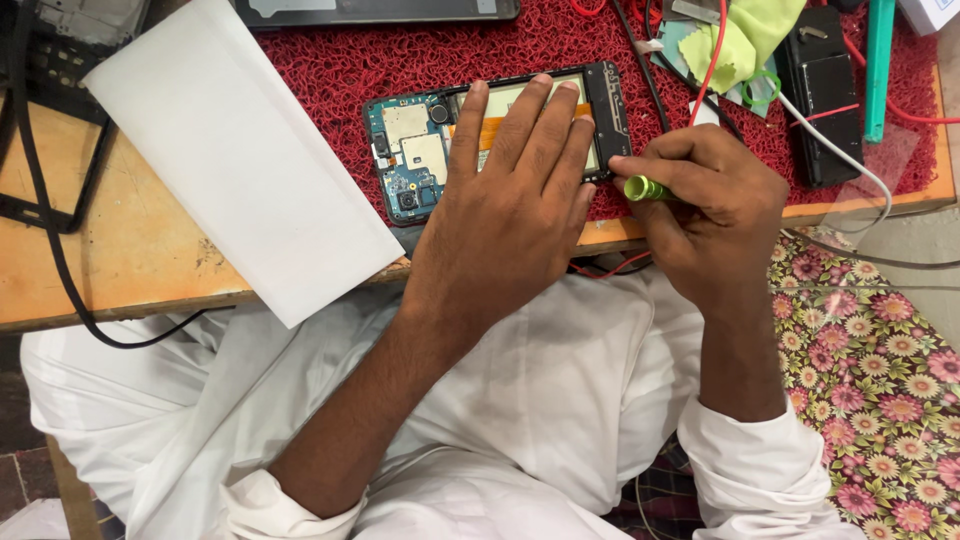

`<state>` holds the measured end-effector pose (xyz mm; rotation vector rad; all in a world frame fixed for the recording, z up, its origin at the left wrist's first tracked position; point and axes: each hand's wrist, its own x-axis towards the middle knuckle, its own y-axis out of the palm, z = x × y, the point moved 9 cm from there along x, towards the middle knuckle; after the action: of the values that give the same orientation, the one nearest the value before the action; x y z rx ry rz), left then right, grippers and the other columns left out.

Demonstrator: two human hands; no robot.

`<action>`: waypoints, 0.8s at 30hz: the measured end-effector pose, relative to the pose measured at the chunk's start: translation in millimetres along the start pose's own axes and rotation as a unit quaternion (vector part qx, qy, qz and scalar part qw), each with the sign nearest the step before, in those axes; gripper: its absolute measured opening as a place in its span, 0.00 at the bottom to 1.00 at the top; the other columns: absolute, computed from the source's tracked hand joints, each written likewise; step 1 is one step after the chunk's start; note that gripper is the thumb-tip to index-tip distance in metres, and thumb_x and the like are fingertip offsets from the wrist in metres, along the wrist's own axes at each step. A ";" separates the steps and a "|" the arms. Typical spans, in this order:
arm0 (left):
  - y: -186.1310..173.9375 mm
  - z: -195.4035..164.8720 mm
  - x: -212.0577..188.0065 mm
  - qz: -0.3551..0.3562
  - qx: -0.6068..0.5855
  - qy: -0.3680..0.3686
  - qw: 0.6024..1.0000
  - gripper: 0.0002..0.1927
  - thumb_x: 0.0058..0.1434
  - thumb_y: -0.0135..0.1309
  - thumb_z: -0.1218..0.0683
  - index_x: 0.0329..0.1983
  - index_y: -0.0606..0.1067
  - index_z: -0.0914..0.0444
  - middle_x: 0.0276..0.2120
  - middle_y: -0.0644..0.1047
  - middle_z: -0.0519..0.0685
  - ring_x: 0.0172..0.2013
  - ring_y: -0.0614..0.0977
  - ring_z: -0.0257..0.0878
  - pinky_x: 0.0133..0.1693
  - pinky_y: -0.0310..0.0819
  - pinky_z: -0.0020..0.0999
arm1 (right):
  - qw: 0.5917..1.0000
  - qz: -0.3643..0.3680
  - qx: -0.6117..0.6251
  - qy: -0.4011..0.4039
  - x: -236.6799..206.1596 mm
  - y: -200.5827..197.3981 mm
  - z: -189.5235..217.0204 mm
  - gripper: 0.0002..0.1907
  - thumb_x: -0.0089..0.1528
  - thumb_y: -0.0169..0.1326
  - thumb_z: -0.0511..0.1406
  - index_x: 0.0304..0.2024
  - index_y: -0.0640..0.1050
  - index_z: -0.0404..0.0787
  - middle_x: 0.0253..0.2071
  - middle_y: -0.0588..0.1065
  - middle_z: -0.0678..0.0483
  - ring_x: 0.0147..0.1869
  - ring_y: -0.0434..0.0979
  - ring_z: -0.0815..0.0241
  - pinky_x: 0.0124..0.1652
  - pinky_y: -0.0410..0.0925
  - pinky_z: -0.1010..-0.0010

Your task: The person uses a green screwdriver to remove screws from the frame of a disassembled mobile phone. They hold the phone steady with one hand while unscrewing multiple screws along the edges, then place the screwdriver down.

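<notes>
I see the left hand [510,205] lying flat on the opened phone [497,135], fingers straight and a little spread, and I judge this is to keep it steady on the red mat [420,50] at the near edge of the wooden table [130,250]. The right hand [705,205] pinches a green-handled screwdriver [647,188] between thumb and curled fingers, its tip against the phone's right lower corner (the tip itself is hidden). A white paper sheet [235,150] lies just left of the phone.
</notes>
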<state>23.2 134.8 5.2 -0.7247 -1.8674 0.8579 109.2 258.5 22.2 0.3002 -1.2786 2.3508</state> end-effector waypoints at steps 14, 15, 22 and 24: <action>-10.7 -12.8 -7.7 -0.031 -0.025 0.072 0.997 0.15 0.70 0.53 0.56 0.58 0.77 0.65 0.63 0.73 0.58 0.67 0.71 0.51 0.69 0.59 0.61 | 0.973 -0.134 0.168 0.079 -5.1 -46.7 -10.2 0.08 0.77 0.62 0.33 0.49 0.80 0.32 0.41 0.76 0.52 0.36 0.74 0.67 0.34 0.65 0.80; -10.8 -13.0 -7.6 -0.032 -0.025 0.072 0.997 0.16 0.70 0.53 0.56 0.59 0.77 0.65 0.63 0.73 0.58 0.67 0.71 0.51 0.69 0.59 0.60 | 0.968 -0.142 0.191 0.082 -5.6 -51.8 -11.3 0.09 0.77 0.60 0.35 0.51 0.78 0.33 0.41 0.76 0.51 0.36 0.74 0.66 0.35 0.67 0.78; -11.4 -13.9 -7.7 -0.038 -0.026 0.074 0.996 0.16 0.70 0.54 0.57 0.59 0.78 0.65 0.62 0.73 0.57 0.66 0.72 0.50 0.69 0.61 0.59 | 0.920 -0.152 0.348 0.096 3.0 -55.0 -15.8 0.17 0.81 0.51 0.39 0.64 0.68 0.32 0.41 0.75 0.44 0.42 0.79 0.54 0.42 0.76 0.66; -11.1 -14.5 -7.6 -0.038 -0.033 0.071 0.996 0.16 0.69 0.55 0.58 0.59 0.79 0.65 0.62 0.74 0.57 0.66 0.72 0.50 0.69 0.61 0.59 | 0.915 -0.124 0.374 0.081 10.4 -48.2 -10.6 0.19 0.80 0.51 0.38 0.67 0.65 0.32 0.43 0.75 0.44 0.44 0.79 0.55 0.45 0.77 0.67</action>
<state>38.0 126.3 15.0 -0.7318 -1.7917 0.6811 123.4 293.0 56.1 0.4541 -0.1956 2.4711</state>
